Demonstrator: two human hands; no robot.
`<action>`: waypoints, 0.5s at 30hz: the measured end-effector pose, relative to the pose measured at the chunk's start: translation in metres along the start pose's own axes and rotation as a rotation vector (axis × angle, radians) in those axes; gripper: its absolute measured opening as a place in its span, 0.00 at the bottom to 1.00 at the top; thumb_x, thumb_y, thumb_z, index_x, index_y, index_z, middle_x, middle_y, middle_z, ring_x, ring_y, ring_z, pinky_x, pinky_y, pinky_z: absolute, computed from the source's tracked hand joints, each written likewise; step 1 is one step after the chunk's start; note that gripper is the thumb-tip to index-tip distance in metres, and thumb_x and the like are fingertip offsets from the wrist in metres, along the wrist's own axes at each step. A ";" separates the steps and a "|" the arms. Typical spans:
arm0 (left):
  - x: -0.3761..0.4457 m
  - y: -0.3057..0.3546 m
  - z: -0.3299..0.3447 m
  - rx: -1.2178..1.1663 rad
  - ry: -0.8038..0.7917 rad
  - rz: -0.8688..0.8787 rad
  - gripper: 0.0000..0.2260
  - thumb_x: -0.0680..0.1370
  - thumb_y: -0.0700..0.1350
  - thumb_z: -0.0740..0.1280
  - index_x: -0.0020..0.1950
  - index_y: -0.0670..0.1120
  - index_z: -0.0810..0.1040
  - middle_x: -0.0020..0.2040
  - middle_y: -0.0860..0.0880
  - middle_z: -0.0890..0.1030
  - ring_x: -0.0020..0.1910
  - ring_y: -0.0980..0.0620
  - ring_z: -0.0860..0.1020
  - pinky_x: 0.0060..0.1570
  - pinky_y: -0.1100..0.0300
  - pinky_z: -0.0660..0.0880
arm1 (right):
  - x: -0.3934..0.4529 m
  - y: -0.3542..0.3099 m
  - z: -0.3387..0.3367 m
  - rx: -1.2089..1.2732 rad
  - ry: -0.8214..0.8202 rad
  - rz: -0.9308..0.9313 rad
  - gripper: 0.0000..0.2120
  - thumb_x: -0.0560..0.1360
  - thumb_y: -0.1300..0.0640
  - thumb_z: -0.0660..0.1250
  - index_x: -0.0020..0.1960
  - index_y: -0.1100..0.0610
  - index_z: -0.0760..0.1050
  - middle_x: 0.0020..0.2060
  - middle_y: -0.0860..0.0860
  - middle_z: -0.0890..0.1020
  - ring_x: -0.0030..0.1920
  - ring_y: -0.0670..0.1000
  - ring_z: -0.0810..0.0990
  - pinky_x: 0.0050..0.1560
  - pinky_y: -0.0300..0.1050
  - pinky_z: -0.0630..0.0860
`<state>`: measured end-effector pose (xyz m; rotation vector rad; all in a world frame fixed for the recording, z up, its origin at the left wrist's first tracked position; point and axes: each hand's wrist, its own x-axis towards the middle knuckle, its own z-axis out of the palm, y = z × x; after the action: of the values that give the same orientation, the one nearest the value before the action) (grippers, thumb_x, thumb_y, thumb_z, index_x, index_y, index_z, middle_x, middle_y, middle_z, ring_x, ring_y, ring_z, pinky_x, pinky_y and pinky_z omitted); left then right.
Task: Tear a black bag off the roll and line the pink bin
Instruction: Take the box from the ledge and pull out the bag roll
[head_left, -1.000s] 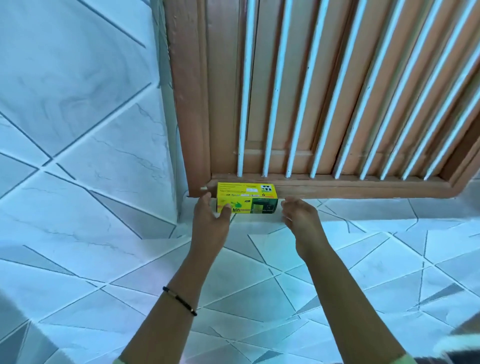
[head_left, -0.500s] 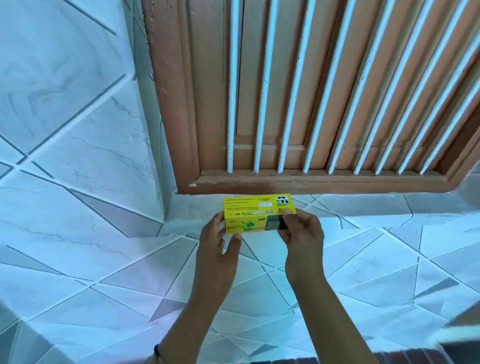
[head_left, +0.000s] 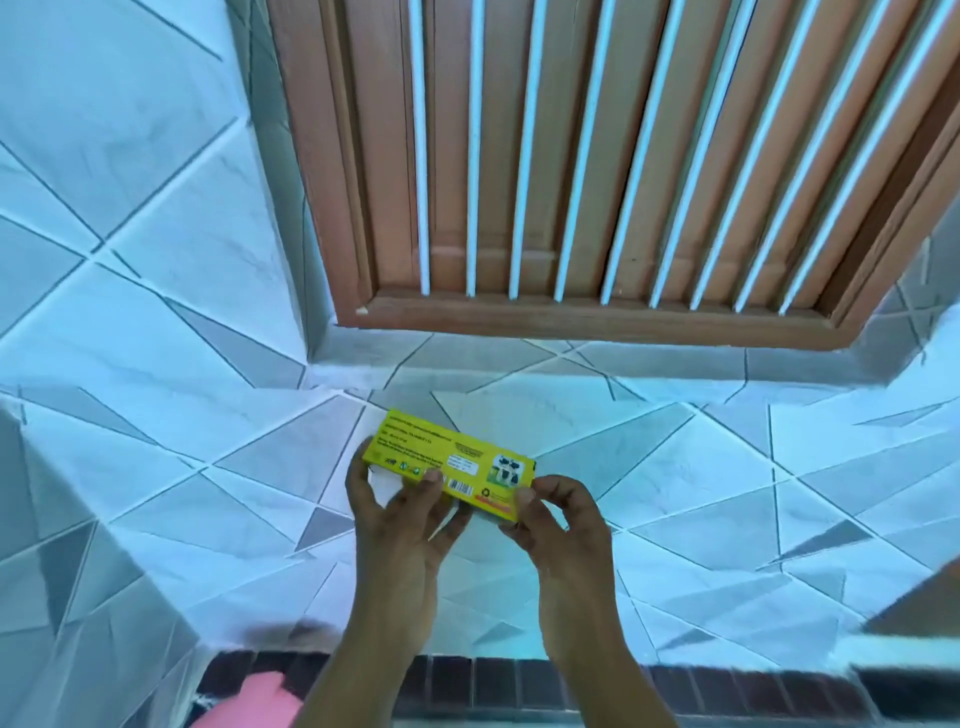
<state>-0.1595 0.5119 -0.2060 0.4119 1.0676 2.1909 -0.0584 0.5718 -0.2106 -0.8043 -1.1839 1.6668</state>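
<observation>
Tiles (head_left: 130, 322) in pale blue-white with grey diagonal lines cover most of the frame, on the left side and across the middle. Above them, in the upper centre and upper right, stands a brown wooden window frame (head_left: 597, 322) with white vertical bars (head_left: 471, 156) in front of wooden slats. Along the bottom edge runs a dark strip of small brownish tiles (head_left: 519, 680).

In the lower centre two bare forearms come up from the bottom edge. The left hand (head_left: 400, 525) grips the left end of a yellow box (head_left: 457, 457), with the thumb on the printed upper face and the fingers curled below it. The right hand (head_left: 561, 519) pinches the right end of the same box between thumb and fingers. The box is held in the air, tilted so its right end is lower, well below the window frame. Its face shows small print, a barcode and a little picture; a white flap shows at its left end. No black bag is visible outside the box.

At the bottom left corner a pink bin (head_left: 254, 701) shows only as a blurred pink edge, just left of the left forearm.
</observation>
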 end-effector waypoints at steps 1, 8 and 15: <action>-0.010 -0.002 0.000 -0.014 0.015 -0.003 0.25 0.72 0.38 0.65 0.63 0.59 0.67 0.41 0.52 0.83 0.46 0.43 0.78 0.51 0.47 0.77 | -0.005 0.001 -0.007 0.018 0.002 0.035 0.07 0.69 0.63 0.71 0.39 0.54 0.74 0.37 0.51 0.83 0.42 0.56 0.80 0.53 0.55 0.76; -0.069 -0.017 0.002 0.010 0.084 -0.007 0.24 0.75 0.35 0.64 0.66 0.57 0.66 0.43 0.51 0.84 0.48 0.42 0.78 0.54 0.45 0.76 | -0.048 -0.006 -0.048 0.042 -0.058 0.103 0.08 0.72 0.68 0.67 0.39 0.57 0.73 0.41 0.55 0.81 0.42 0.57 0.83 0.49 0.51 0.80; -0.082 -0.013 0.004 0.025 0.055 -0.006 0.24 0.75 0.36 0.64 0.66 0.57 0.66 0.44 0.52 0.84 0.47 0.42 0.79 0.51 0.46 0.77 | -0.062 -0.019 -0.056 -0.081 -0.095 0.002 0.08 0.72 0.70 0.66 0.45 0.59 0.71 0.38 0.49 0.79 0.39 0.53 0.85 0.45 0.51 0.82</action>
<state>-0.0913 0.4644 -0.2136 0.3615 1.1251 2.1971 0.0195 0.5366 -0.2105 -0.7833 -1.3245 1.6830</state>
